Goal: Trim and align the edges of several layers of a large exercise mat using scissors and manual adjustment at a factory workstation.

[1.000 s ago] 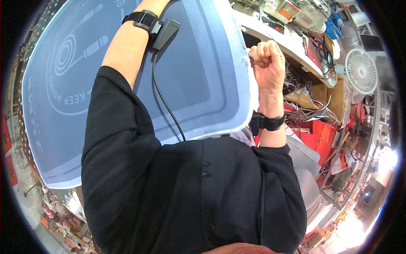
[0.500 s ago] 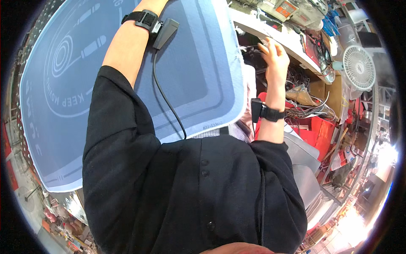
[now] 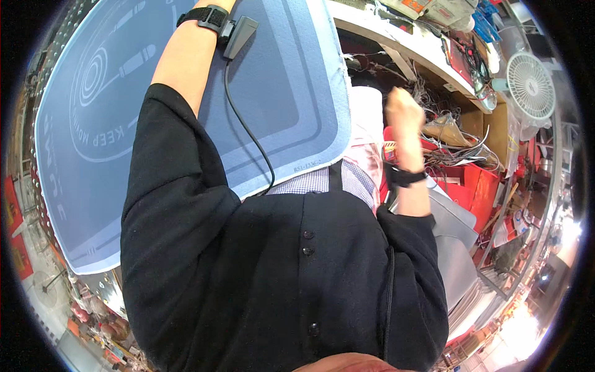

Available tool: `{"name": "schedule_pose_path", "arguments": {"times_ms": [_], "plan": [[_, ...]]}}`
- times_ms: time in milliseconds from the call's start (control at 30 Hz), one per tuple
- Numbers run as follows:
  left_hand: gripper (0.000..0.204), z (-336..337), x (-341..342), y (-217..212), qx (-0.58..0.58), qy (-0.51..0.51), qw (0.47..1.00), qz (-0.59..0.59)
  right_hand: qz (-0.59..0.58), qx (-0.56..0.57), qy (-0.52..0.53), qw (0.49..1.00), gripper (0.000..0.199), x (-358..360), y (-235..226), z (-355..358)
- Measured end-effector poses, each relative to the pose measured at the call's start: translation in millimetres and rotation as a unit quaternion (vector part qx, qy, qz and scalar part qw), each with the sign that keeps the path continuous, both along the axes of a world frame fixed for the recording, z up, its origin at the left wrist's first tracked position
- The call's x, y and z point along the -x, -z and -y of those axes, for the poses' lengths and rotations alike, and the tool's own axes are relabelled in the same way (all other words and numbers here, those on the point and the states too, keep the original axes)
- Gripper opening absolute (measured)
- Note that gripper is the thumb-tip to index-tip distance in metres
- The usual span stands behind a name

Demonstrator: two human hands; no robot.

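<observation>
Mat: I see a large blue-grey work mat [image 3: 291, 93] filling the upper left, with pale ring markings and curved lettering toward 9 o'clock — its rounded corner ends near centre.
Left hand: off the top edge at 12 o'clock; only the forearm shows, wearing a black wrist strap [image 3: 207, 17], so I cannot tell whether the fingers are apart or together.
Cable box: a small grey box [image 3: 239, 36] sits just beside the strap at its 3 o'clock, and its black cable [image 3: 248, 130] trails down across the mat toward 6 o'clock.
Right hand: my view has the right hand [image 3: 404, 113] raised past the mat's right edge, fingers curled together in a loose fist; I see nothing held in it.
Wristband: a black band [image 3: 406, 178] at the hand's 6 o'clock.
Packages: red bins [image 3: 477, 186] at 4 o'clock of the hand; a wire tangle [image 3: 458, 133] just beside it at 3 o'clock.
Fan: a white fan [image 3: 530, 85] at 2 o'clock — well apart.
Room: open mat surface lies at 9 o'clock of the fist.
</observation>
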State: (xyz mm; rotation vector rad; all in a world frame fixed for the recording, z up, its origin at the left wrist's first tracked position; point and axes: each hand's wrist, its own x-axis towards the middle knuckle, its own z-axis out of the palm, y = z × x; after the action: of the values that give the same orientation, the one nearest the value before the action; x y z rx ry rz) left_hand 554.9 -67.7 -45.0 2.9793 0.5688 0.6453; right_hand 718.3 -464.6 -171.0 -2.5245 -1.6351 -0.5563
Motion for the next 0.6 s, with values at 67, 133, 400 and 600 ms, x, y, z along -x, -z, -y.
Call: {"name": "schedule_pose_path", "arguments": {"times_ms": [67, 133, 400, 600], "plan": [[0.054, 1.0, -5.2, -1.1, 0.0, 0.009, 1.0, -0.01, 0.028, 0.136, 0.137, 0.981, 0.009, -69.8, 21.6, 95.8], [0.055, 21.8, -6.8, -14.4, 0.014, -0.017, 1.0, -0.023, -0.101, 0.193, 0.367, 0.904, 0.019, -114.4, 9.0, 183.6], [0.054, 15.3, -3.0, -5.4, -0.027, -0.047, 0.998, -0.013, -0.474, -0.147, -0.045, 0.867, 0.029, 48.5, -44.8, -9.1], [0.049, 13.3, -2.4, -5.7, -0.039, 0.0, 0.999, 0.007, -0.116, -0.097, -0.138, 0.979, 0.016, 78.7, -39.2, -53.7]]}}
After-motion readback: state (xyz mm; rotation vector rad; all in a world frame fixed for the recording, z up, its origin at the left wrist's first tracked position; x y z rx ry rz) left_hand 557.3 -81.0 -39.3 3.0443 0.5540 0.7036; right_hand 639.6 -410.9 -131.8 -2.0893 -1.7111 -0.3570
